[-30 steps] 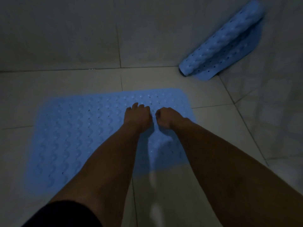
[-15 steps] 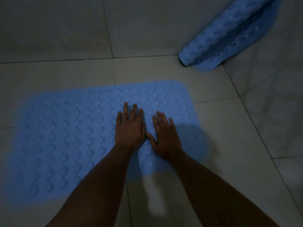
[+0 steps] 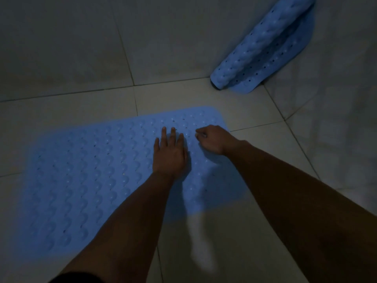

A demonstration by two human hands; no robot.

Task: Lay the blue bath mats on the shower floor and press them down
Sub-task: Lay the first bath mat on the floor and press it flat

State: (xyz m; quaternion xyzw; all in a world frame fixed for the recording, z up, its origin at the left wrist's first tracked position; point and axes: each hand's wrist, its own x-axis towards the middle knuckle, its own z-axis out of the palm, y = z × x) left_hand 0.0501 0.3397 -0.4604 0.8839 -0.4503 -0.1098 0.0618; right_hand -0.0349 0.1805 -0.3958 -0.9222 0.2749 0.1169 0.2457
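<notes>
A blue bath mat (image 3: pixel 85 176) with a wavy bumped surface and small holes lies flat on the tiled shower floor (image 3: pixel 234 231). My left hand (image 3: pixel 170 153) rests palm down on the mat's right part, fingers spread and pointing away from me. My right hand (image 3: pixel 212 139) sits just to the right of it near the mat's far right corner, fingers curled under into a loose fist against the mat. A second blue bath mat (image 3: pixel 259 48), partly rolled, leans in the far right corner where the walls meet.
Pale tiled walls (image 3: pixel 71 41) rise at the back and on the right. Bare floor tiles (image 3: pixel 67 113) run between the flat mat and the back wall. The light is dim. A dark sleeve edge (image 3: pixel 77 277) shows at the bottom.
My right hand has gone from flat on the mat to curled and has shifted toward the far right corner. My left hand stays flat, a little further forward.
</notes>
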